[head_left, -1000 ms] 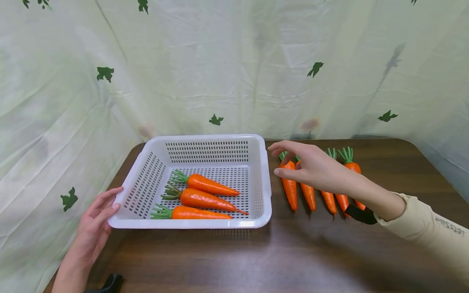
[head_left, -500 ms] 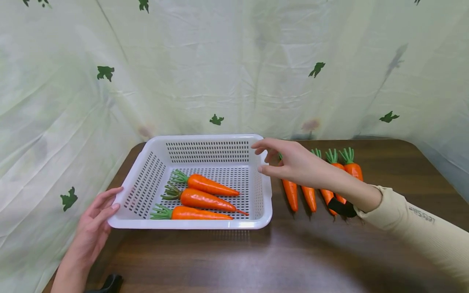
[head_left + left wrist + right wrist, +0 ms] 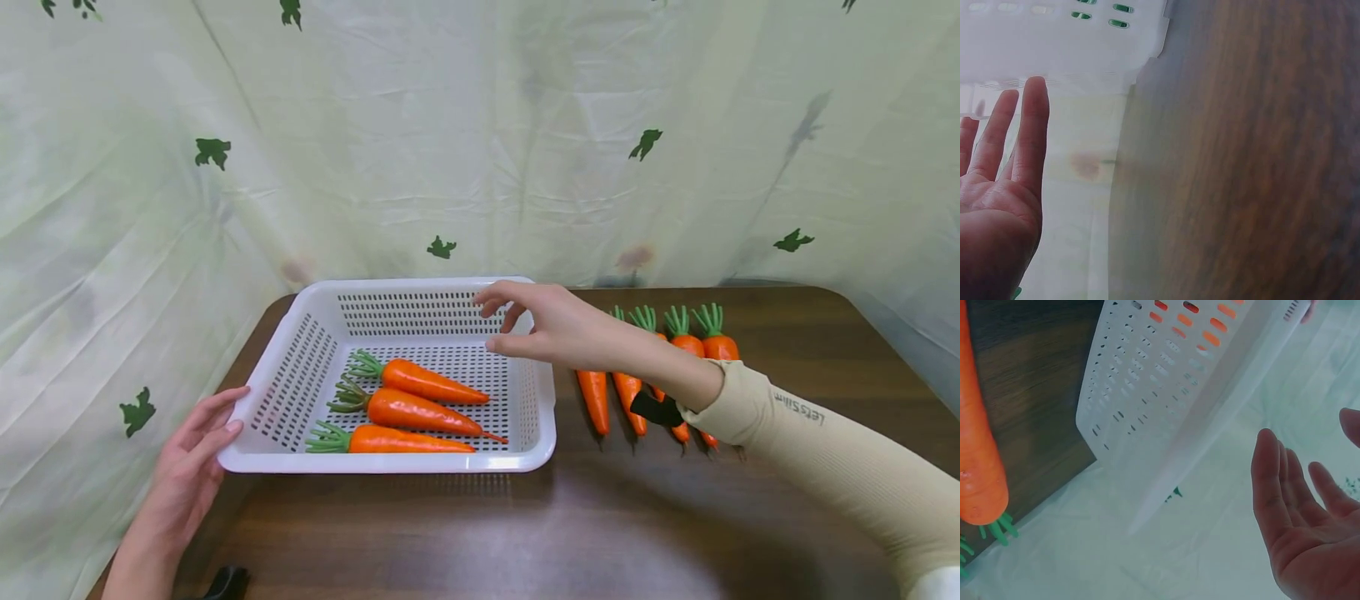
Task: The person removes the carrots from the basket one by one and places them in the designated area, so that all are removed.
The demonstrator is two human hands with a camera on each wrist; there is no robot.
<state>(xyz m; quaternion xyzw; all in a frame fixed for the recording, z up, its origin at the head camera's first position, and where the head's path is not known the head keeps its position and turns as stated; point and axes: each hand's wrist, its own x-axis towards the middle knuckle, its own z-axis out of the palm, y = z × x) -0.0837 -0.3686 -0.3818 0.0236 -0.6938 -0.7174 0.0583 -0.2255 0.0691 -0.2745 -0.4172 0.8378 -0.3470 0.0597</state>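
Observation:
A white perforated basket (image 3: pixel 390 463) stands on the table, holding three orange carrots (image 3: pixel 408 411) with green tops that point left. At the basket's left rim rests my left hand (image 3: pixel 187 467), its fingers fairly straight and touching the edge. In the left wrist view the fingers (image 3: pixel 1034 134) of that hand extend toward the basket's wall. My right hand (image 3: pixel 543 323) hovers over the basket's right rim, palm facing left, with nothing in it. Its fingers are loosely bent and apart from the thumb. Several more carrots (image 3: pixel 594 404) lie in a row right of the basket, partly hidden by the right arm.
The brown wooden table (image 3: pixel 465 533) reaches forward and to the right. A pale curtain (image 3: pixel 390 150) with green leaf shapes hangs behind it and along the left side. A black strap (image 3: pixel 656 408) is on the right wrist; another black piece (image 3: pixel 228 582) shows near the left wrist.
My right hand has moved left, from above the row of carrots to over the basket's right side. The left hand, the basket and the carrots stay in place.

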